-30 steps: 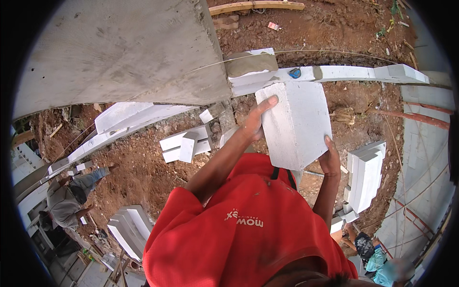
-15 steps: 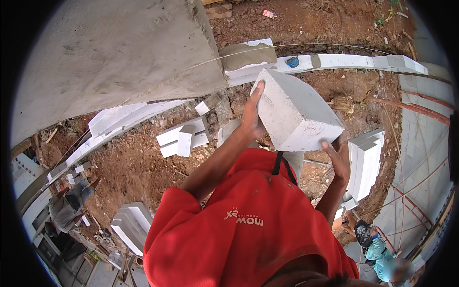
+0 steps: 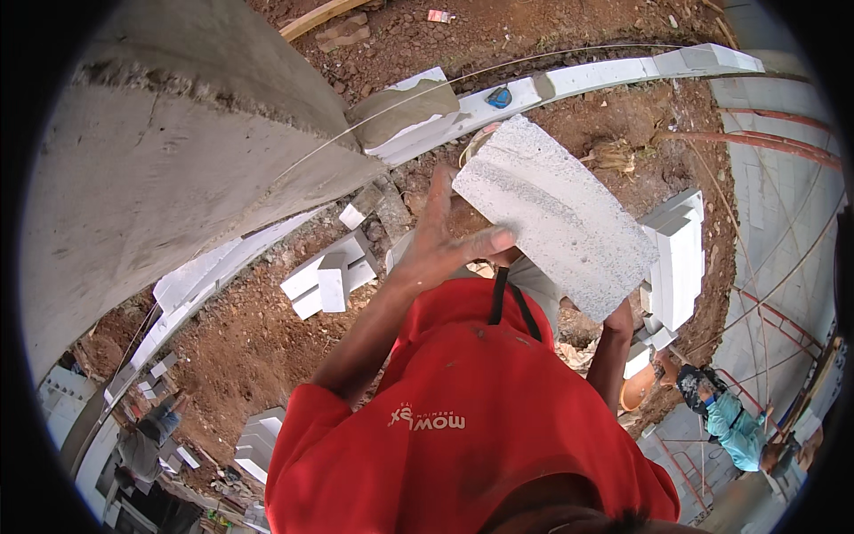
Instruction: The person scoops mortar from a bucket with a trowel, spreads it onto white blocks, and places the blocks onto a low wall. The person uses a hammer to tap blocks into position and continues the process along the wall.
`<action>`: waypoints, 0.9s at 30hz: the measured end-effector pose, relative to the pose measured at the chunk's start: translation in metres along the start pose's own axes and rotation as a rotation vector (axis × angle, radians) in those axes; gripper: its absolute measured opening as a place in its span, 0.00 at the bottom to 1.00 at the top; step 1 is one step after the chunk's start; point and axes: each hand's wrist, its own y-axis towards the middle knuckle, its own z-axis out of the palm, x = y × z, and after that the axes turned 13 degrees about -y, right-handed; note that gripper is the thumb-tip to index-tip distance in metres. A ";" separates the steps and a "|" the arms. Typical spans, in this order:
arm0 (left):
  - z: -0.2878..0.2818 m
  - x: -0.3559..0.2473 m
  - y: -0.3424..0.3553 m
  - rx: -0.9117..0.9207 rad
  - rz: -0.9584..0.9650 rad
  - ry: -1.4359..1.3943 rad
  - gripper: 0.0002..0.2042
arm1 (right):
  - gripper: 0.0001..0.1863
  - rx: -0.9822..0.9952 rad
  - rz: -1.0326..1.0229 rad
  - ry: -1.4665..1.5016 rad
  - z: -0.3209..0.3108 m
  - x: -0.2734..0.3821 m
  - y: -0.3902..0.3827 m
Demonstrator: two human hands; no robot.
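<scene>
A pale grey-white aerated concrete block [image 3: 560,214] is held up at a slant before my chest, its rough, pitted face turned up. My left hand [image 3: 440,245] is at its lower left edge, thumb and fingers spread wide against the block; some fingertips are hard to make out. Under the block's lower right end is my right hand [image 3: 619,322], supporting it, with most of its fingers hidden behind the block. Beyond the block runs a low row of white blocks [image 3: 614,80], with a blue tape measure [image 3: 499,97] lying on it.
A grey rendered wall [image 3: 196,169] rises at the left. Loose white blocks [image 3: 307,283] lie on reddish soil, and a stack of blocks [image 3: 680,258] stands at the right. A string [image 3: 374,111] stretches across the far side. Other people [image 3: 147,449] [image 3: 734,427] are at lower left and lower right.
The block has turned in my hands, so its broad rough face shows now. My left hand has shifted down its edge; my right hand has gone underneath.
</scene>
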 end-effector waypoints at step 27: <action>-0.103 0.292 -0.057 -0.330 -0.418 1.302 0.55 | 0.43 -0.146 0.637 -0.502 0.213 -0.386 0.469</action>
